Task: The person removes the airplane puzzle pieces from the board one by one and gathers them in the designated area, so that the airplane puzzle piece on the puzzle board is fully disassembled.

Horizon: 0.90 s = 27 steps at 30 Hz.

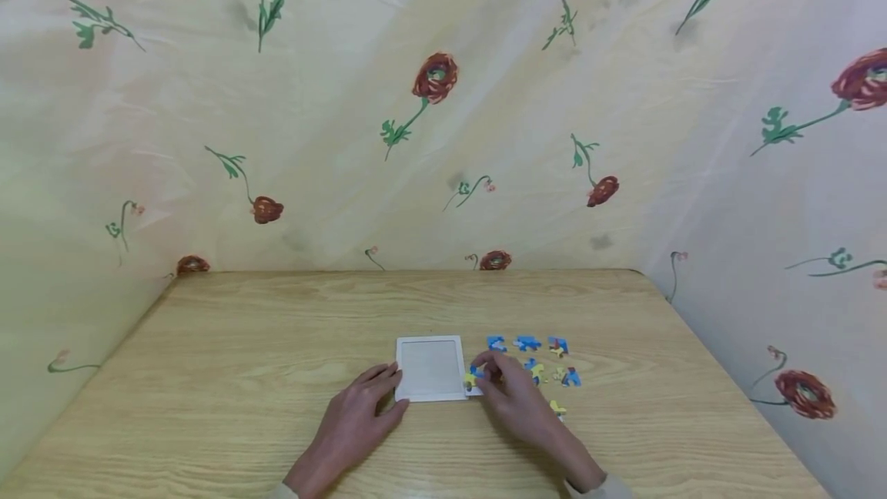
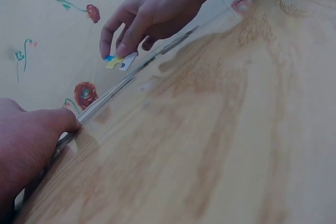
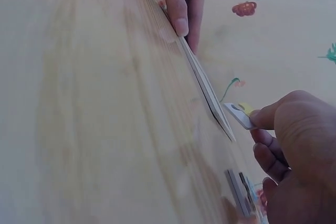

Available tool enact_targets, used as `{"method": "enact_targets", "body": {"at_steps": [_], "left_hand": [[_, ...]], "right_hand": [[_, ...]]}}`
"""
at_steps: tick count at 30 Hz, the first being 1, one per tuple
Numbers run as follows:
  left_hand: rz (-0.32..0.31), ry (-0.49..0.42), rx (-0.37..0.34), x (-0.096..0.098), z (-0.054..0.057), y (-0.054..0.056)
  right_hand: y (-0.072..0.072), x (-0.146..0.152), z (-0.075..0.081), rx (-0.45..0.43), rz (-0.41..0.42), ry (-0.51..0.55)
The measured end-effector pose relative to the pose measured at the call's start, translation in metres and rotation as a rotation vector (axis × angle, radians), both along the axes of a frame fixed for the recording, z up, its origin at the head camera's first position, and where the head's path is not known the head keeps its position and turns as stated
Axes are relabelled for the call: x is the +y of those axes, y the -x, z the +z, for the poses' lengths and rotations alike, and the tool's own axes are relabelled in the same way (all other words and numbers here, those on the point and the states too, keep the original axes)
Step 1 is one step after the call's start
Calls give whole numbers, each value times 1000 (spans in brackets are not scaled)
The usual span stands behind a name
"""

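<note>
A square white puzzle frame (image 1: 399,356) with a bare pale inside lies on the wooden table. My left hand (image 1: 360,416) rests at its left side, fingertips on the left edge and thumb at the near left corner. In the right wrist view, the left thumb (image 3: 181,24) touches the frame's near edge. My right hand (image 1: 514,399) pinches a jigsaw piece (image 1: 472,380) between thumb and fingers, at the frame's right edge. The piece (image 2: 116,62) shows blue, yellow and white, and is raised above the tabletop in the left wrist view.
Several loose jigsaw pieces, blue, yellow and red, lie right of the frame, among them a blue piece (image 1: 527,343) and a red-and-blue one (image 1: 571,377). A yellow piece (image 1: 557,408) is partly hidden by my right arm. Flowered cloth (image 1: 333,137) surrounds the table (image 1: 242,360) at back and sides.
</note>
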<state>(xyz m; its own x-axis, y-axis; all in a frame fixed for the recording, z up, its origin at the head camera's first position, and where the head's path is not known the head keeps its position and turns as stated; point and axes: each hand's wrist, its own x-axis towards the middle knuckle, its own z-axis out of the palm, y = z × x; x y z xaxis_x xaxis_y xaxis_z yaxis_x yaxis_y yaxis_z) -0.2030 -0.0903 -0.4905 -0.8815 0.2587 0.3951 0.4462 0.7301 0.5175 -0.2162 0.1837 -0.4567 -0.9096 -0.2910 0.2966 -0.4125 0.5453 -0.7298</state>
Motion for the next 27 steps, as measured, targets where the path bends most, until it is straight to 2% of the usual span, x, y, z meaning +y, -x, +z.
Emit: {"method": "enact_targets", "body": {"at_steps": [5,13,16,22,27], "left_hand": [[-3,8,12,-1,-1,-1],[4,0,6,0,0,-1],[5,4,-5,0,1,-1],[0,2,-3,0,2,-1],[-3,3,7,0,1,0]], "right_hand": [[-4,12,-2,22,-2,27],[-13,30,2,-63,-75,68],[-17,38,2,-70,-89,80],[-24,56,0,-28,-118,81],[-28,68,0,-67,-128,126]]}}
